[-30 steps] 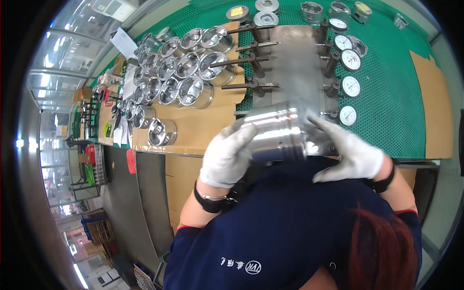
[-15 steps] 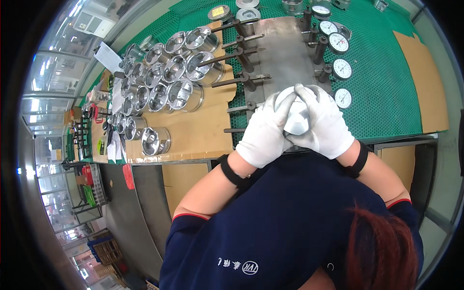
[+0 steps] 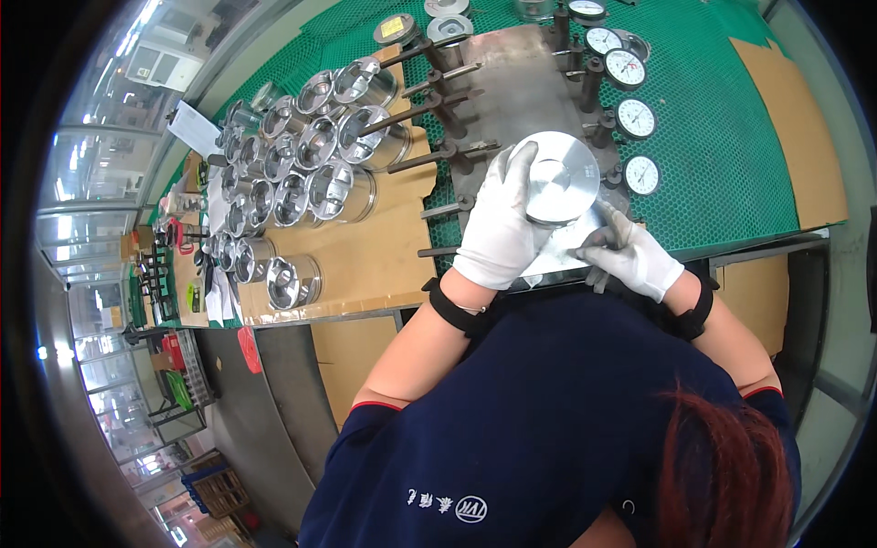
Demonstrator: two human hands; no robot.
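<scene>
Head view — left hand (image 3: 502, 219) curled around silver piston (image 3: 564, 178); right hand (image 3: 637, 261) now lower, half-curled — grip unclear

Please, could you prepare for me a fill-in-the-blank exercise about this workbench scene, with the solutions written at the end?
1. The white-gloved left hand touches the ____ side of the shiny, round, flat-topped metal piece.
2. The dial gauges with round white faces stand along the ____ side of the flat grey metal plate.
3. Most hollow silvery metal cylinders rest on a sheet of brown ____.
4. The mesh mat is coloured ____.

Missing words: left; right; cardboard; green.
</scene>
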